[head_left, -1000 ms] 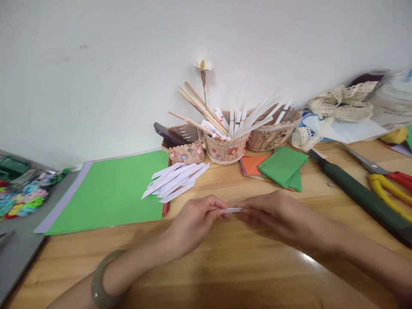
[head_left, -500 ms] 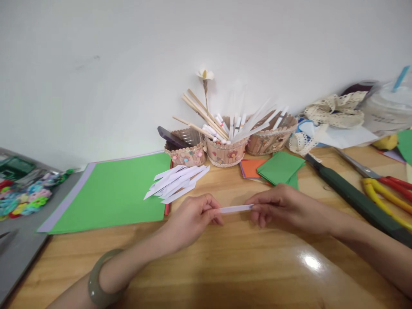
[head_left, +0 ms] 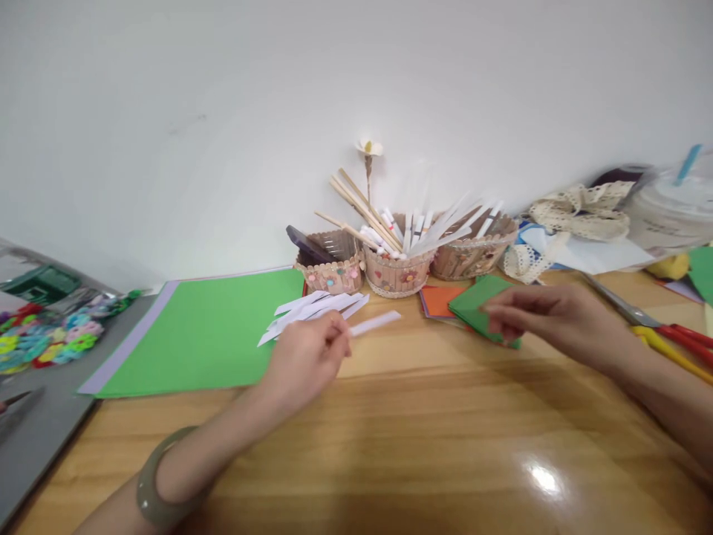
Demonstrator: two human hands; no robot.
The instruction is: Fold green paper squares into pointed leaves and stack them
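The table (head_left: 356,461) is spread beneath and around both hands. Beyond and left of the left hand, a green sheet (head_left: 189,342) is laid flat, a lilac edge being shown along its left side. By the left hand (head_left: 312,353), seen over the wood with its back upward, the near end of a white strip is pinched at the fingertips. The right hand (head_left: 549,319) is held well apart, its fingers curled; whether anything is grasped there cannot be told. Scissors (head_left: 682,338) are partly hidden behind the right forearm. A middle basket (head_left: 398,276), filled with sticks and pens, is placed beyond and between the hands. Just past the right fingertips, green cards (head_left: 482,297) are stacked; whether they are touched cannot be told. Directly behind the left hand, a strip pile (head_left: 312,308) is fanned slantwise, partly over the sheet. The pinched strip (head_left: 379,322) is extended rightward from the left fingertips, its long axis nearly crosswise and its free end tilted slightly away, pointed toward the orange cards (head_left: 440,301) left of the right hand.
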